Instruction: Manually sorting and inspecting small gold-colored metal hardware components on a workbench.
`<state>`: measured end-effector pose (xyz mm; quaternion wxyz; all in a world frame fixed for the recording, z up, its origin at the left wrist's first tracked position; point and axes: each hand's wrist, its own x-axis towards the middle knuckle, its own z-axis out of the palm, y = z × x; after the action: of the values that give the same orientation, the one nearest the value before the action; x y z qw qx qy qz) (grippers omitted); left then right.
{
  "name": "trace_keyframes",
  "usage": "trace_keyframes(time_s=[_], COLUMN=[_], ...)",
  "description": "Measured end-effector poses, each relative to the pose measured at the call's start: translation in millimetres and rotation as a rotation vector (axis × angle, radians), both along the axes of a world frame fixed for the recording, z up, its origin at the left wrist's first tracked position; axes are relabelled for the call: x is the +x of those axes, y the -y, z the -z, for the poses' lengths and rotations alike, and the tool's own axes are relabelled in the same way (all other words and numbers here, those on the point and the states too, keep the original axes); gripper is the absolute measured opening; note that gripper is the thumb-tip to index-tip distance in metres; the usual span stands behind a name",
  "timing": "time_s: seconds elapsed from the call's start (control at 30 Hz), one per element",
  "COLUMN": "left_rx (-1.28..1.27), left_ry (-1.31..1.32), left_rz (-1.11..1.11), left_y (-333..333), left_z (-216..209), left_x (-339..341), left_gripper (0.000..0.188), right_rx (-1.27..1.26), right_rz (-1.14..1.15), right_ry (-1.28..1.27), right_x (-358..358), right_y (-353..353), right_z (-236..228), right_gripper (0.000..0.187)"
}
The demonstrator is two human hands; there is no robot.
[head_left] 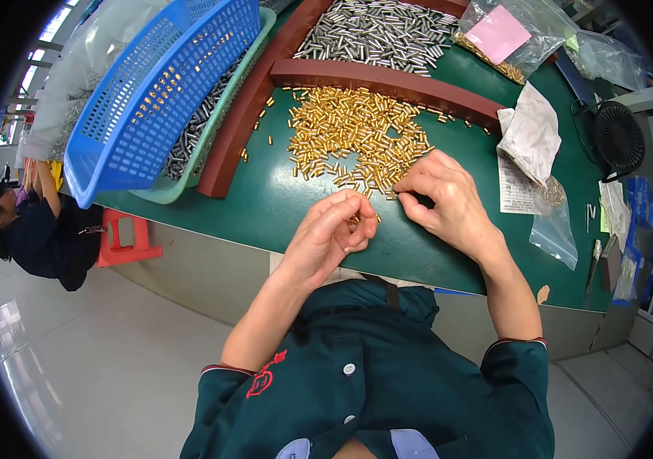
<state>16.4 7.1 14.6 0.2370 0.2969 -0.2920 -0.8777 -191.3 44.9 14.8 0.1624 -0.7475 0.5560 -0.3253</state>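
A heap of small brass tubes (349,130) lies loose on the green tabletop (265,206). My left hand (323,233) is closed just in front of the heap, palm partly turned up. Its curled fingers hold a few brass tubes (354,219), with bits of brass showing between thumb and fingers. At the heap's near right edge, my right hand (449,195) has thumb and forefinger pinched close at a brass tube. The fingertips partly hide that tube, and its other fingers are bent above the heap.
Dark red wooden bars (388,83) frame the heap and part it from silver pins (376,34). A blue perforated basket (166,92) tilts over a green tray (177,187) at left. Cloth (531,130), a plastic bag (556,237) and a fan (618,136) lie right. Another person (32,222) is far left.
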Motion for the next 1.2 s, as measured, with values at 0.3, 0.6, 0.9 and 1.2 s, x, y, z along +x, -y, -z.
trace_keyframes(time_s=[0.3,0.6,0.9,1.2], left_rx=[0.023,0.012,0.014,0.069], left_ry=[-0.039,-0.038,-0.024,0.043], left_rz=[0.016,0.011,0.043,0.065], left_y=[-0.3,-0.7,1.1,1.3], left_z=[0.8,1.4,0.2,-3.8], left_x=[0.1,0.7,1.0,-2.7], left_gripper=[0.019,0.019,0.020,0.033], right_rx=[0.629,0.642,0.601,0.196], right_rz=[0.124,0.100,0.081,-0.063], right_ry=[1.148,1.233,1.183,0.714], right_x=[-4.2,-2.0,8.1,27.7], right_y=[-2.0,-3.0,-5.5,-7.3], right_z=[-9.3,-8.0,-12.7,-12.5], right_gripper=[0.016,0.017,0.016,0.014])
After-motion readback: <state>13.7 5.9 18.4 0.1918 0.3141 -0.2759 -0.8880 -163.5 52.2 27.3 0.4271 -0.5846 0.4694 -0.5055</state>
